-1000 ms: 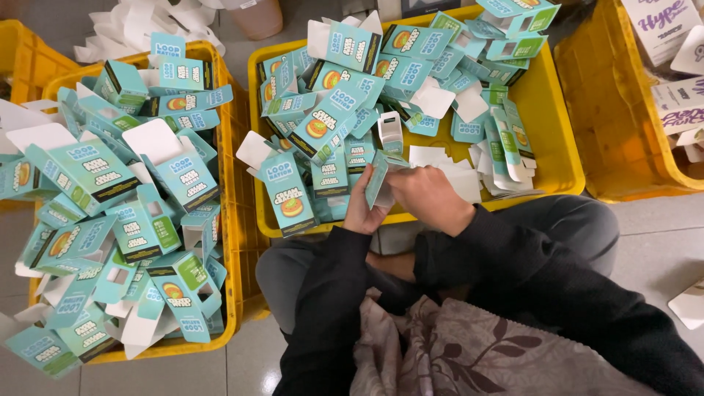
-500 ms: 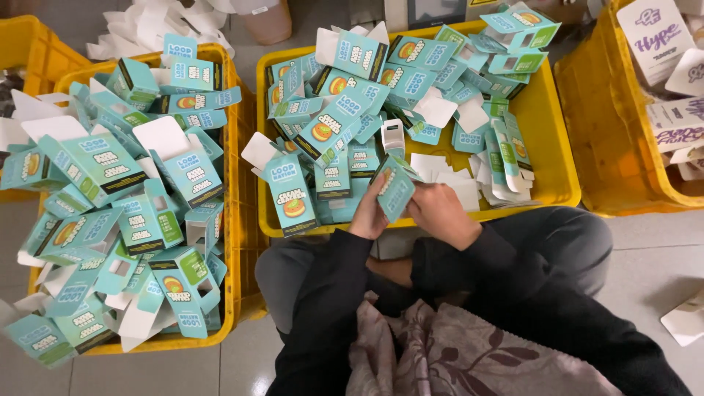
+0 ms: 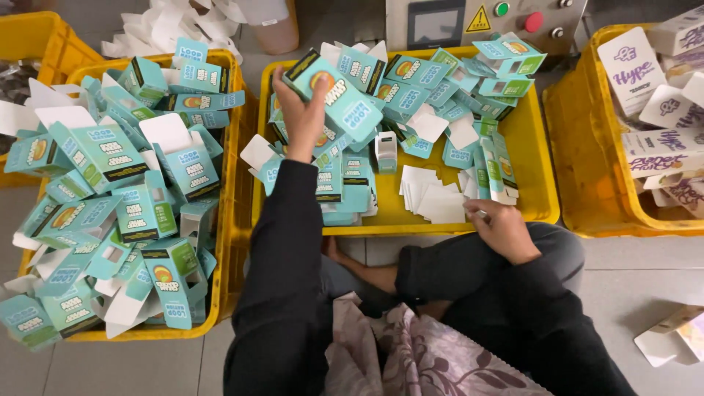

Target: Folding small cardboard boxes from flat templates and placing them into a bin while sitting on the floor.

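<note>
Head view: yellow crates (image 3: 539, 158) of teal cartons (image 3: 110, 150) on grey floor (image 3: 638, 282).

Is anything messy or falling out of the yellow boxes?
Yes. The left yellow crate is overfilled: teal cartons lie heaped at all angles, and several at its bottom-left corner hang over the rim.

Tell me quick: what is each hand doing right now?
Left hand: closed on a folded teal cardboard box, raised over the middle yellow plastic crate.
Right hand: fingers curled at the stack of flat white card inserts; grip cannot be told.
</note>
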